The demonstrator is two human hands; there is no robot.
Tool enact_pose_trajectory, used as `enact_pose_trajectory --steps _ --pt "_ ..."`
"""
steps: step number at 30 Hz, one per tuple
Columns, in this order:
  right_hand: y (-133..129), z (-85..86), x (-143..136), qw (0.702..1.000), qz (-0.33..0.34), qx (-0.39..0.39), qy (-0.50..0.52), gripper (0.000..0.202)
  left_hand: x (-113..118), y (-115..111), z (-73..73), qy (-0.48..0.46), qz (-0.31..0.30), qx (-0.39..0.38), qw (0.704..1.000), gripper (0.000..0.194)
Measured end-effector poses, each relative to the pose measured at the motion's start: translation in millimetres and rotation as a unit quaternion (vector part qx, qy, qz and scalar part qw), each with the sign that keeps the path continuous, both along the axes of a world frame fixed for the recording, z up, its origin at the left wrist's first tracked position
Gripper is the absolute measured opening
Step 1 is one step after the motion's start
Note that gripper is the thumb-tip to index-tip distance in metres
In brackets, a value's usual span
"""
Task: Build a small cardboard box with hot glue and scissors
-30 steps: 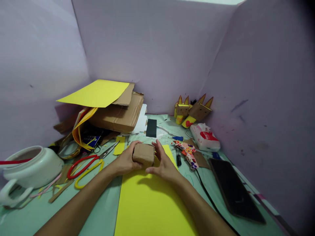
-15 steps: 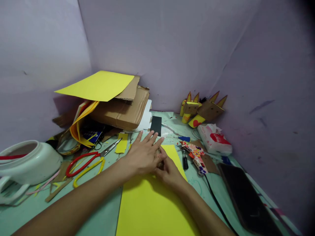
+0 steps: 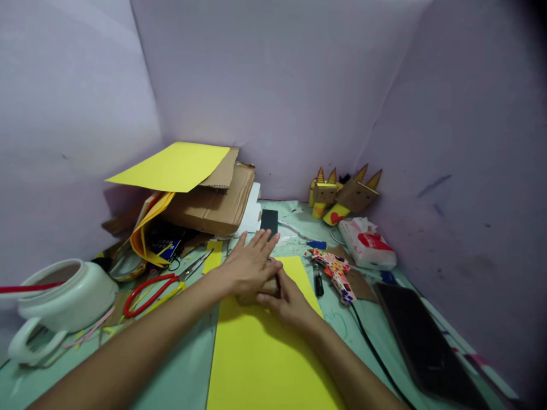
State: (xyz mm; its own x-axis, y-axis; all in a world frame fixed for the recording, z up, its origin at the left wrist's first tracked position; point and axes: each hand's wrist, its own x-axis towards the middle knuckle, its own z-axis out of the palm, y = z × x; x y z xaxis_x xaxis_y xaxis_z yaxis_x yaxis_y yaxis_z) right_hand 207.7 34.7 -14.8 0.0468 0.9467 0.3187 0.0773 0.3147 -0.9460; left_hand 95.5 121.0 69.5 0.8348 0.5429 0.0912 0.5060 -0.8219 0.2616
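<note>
A long yellow sheet (image 3: 265, 353) lies on the pale green table surface in front of me. On its upper part is a small brown cardboard piece (image 3: 250, 297), mostly covered by my hands. My left hand (image 3: 247, 263) rests flat over the cardboard from above, its fingers spread and pointing away from me. My right hand (image 3: 288, 299) is curled round the right side of the cardboard, thumb in front and fingers behind. Red-handled scissors (image 3: 151, 290) lie left of my left wrist, over yellow-handled ones (image 3: 171, 296).
A white pot (image 3: 70, 299) stands at the left. Cardboard with a yellow sheet (image 3: 175, 168) on top is piled behind. Rightward are a patterned glue gun (image 3: 335, 272) with a cord, a tissue pack (image 3: 368, 244), a dark phone (image 3: 423, 336) and two cardboard figures (image 3: 356, 196).
My left hand has shifted slightly left and down, and more of the brown cardboard shows beneath it. The whole view has shifted a little.
</note>
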Motion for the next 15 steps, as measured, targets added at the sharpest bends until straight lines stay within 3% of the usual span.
enact_pose_trajectory --steps 2,8,10,13,15 --pt "0 0.3 0 1.0 -0.003 -0.002 0.001 0.066 -2 1 -5.6 0.011 0.001 -0.01 1.0 0.065" --pt "1 0.4 1 0.999 0.013 -0.023 0.032 0.065 -1 5 -1.1 -0.02 0.005 -0.019 1.0 0.062" --pt "0 -0.1 1 0.999 0.01 -0.025 0.019 0.065 -1 7 -3.9 -0.072 0.012 -0.079 0.994 0.062" --pt "0 -2.4 1 0.997 -0.006 -0.061 0.037 0.076 -8 16 -7.3 -0.187 0.052 -0.194 0.962 0.062" --pt "0 -4.4 3 0.993 -0.01 -0.094 0.065 0.08 -18 23 -8.4 -0.293 0.109 -0.252 0.916 0.064"
